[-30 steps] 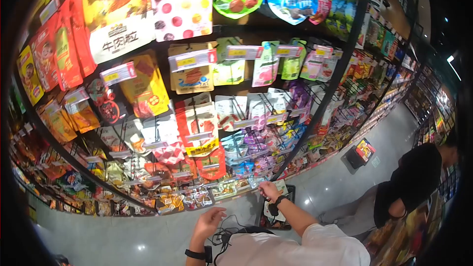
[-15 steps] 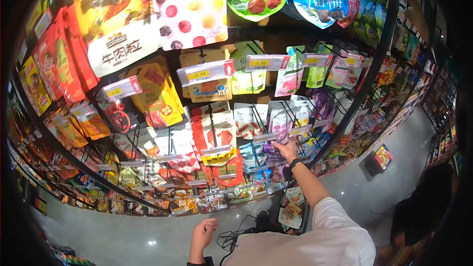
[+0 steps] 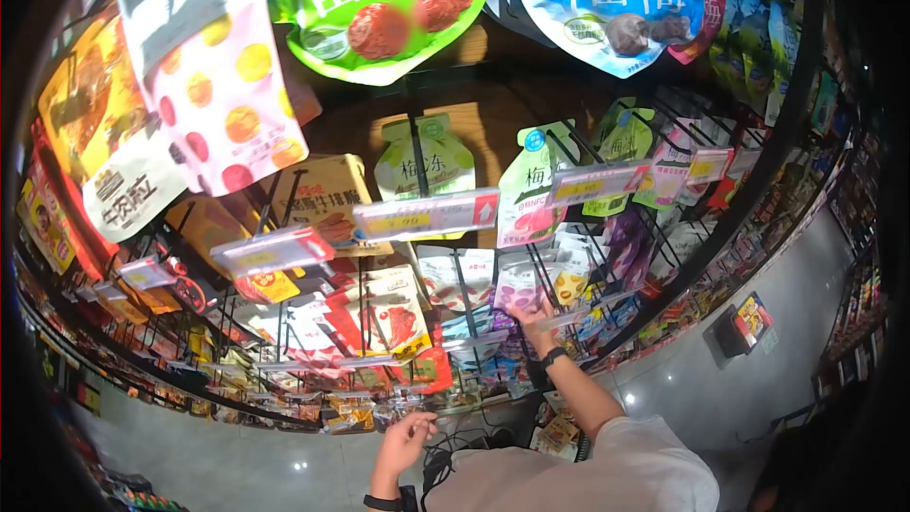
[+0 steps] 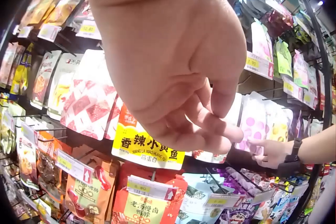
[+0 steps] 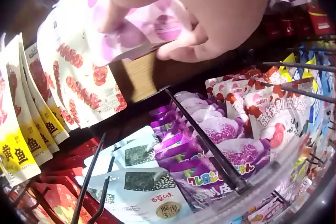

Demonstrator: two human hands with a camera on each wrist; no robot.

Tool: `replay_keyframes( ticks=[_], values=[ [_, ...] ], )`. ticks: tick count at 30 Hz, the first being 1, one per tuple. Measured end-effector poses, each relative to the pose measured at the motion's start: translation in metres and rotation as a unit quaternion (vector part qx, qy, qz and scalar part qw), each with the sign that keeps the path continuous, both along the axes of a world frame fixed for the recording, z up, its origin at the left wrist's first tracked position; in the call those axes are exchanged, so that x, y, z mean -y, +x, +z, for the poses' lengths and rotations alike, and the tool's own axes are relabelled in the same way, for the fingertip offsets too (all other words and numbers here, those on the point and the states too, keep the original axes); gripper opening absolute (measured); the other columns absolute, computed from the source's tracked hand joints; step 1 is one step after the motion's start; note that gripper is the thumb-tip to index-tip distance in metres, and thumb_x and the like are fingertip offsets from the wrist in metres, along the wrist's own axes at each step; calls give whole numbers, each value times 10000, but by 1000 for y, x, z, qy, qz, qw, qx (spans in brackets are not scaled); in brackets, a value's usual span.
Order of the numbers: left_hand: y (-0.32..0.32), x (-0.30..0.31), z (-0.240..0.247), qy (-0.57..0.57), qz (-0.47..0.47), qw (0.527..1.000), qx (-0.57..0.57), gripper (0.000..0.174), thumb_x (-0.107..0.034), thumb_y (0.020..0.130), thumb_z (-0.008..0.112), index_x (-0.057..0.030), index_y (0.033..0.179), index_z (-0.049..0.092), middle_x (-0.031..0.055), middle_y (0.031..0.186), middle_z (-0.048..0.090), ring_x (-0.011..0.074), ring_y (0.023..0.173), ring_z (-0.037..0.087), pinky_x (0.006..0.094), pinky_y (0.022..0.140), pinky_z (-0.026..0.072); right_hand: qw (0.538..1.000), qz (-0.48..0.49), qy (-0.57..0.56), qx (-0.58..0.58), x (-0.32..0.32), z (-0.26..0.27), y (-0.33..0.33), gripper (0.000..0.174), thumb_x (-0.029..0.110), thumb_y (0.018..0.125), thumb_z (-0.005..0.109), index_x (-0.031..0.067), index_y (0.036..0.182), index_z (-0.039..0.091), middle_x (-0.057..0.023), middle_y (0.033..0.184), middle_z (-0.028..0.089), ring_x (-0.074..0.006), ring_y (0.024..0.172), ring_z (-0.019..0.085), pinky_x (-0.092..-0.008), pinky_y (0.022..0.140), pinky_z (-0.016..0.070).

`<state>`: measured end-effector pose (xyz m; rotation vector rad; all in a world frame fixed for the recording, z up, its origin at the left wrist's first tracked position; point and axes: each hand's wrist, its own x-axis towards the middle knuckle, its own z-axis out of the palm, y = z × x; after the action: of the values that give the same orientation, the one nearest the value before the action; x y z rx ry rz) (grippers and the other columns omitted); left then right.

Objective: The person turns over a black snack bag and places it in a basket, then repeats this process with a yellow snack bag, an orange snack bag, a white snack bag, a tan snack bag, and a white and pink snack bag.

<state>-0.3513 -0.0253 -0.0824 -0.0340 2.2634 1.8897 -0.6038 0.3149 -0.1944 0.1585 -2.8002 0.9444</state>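
My right hand (image 3: 537, 324) reaches to a hanging white pouch with purple dots (image 3: 517, 286). In the right wrist view, that hand (image 5: 199, 14) pinches the lower part of the dotted pouch (image 5: 131, 37), thumb on its front and fingers at its edge. A white pouch with red meat pictures (image 5: 79, 71) hangs beside it. My left hand (image 3: 403, 450) is low in front of the rack. In the left wrist view its fingers hang loosely curled with nothing in them, and the hand (image 4: 173, 50) hides part of a yellow-bottomed pouch (image 4: 147, 148).
Large green (image 3: 379, 9) and blue (image 3: 611, 5) pouches hang overhead. Metal hooks and price-tag strips (image 3: 427, 215) jut out from the rack. Below it, a basket holding packages (image 3: 557, 436) stands near my body. A red-and-black box (image 3: 744, 327) is on the floor at the right.
The view has moved closer to the rack. My right hand has risen from near the basket to the dotted pouch and taken hold of it. The person at the right has mostly gone from view.
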Motion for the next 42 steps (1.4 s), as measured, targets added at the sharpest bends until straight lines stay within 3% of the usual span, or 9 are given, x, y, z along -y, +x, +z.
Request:
replay_keyframes(
  ticks=[1,2,5,8,13,25,29,34,42],
  values=[
    [-3,1,-6,-1,-5,1000,11,253,-142,1064,527,-7,1207,685,58,956,757,100,816,647,265,760,531,998,37,-20,41,0,13,7,460,233,875,809,29,1257,656,-150,1031,706,-263,943,681,-412,934,513],
    [-6,3,-11,-2,-12,1000,22,249,-134,1062,523,-7,1201,685,56,949,757,101,811,648,265,760,531,983,29,-173,46,4,23,14,414,190,872,813,34,1224,661,-116,1007,708,-222,914,676,-393,899,521],
    [-17,7,-16,-4,-20,999,26,235,-107,1050,521,-6,1184,685,56,909,752,109,803,658,273,761,533,869,21,-487,83,8,18,35,335,116,856,830,43,1138,665,-39,1004,704,-130,896,647,-343,812,532],
    [-33,13,0,-60,-49,997,20,225,-85,1033,527,-8,1175,685,68,881,745,125,799,665,285,760,534,843,3,-526,117,3,44,67,367,98,854,834,25,1160,644,-10,1035,701,-116,921,661,-302,810,531],
    [-45,42,-11,-30,-68,997,-9,233,-63,1008,527,-8,1169,688,81,883,748,147,808,682,299,748,538,817,-28,-564,119,-4,49,109,555,-4,831,826,9,1320,563,-53,1181,699,-152,1049,696,-312,918,566],
    [-29,110,-42,-42,-185,982,4,249,-30,984,526,-15,1178,681,108,908,769,165,830,732,294,770,563,835,-143,-532,17,31,88,211,548,27,854,823,14,1332,555,-70,1206,689,-160,1077,681,-328,932,565],
    [-37,94,-18,-44,-249,967,1,211,-66,1018,555,-25,1166,700,69,913,740,127,840,700,286,788,561,841,-142,-520,53,34,85,252,570,43,856,829,11,1345,539,-71,1192,697,-157,1042,695,-340,925,574],
    [-30,54,-7,-55,-315,947,-39,228,-73,1006,577,-52,1202,692,93,925,755,167,850,722,303,792,561,824,-171,-535,72,34,81,312,587,33,845,842,19,1348,538,-63,1197,689,-150,1038,690,-338,925,573],
    [24,-72,43,-34,-466,882,-59,387,-167,966,701,-28,1315,609,101,1095,738,190,991,716,334,808,563,864,-144,-475,86,5,126,415,676,94,814,889,25,1396,553,-14,1186,686,-106,1039,651,-296,938,543]
  ],
)
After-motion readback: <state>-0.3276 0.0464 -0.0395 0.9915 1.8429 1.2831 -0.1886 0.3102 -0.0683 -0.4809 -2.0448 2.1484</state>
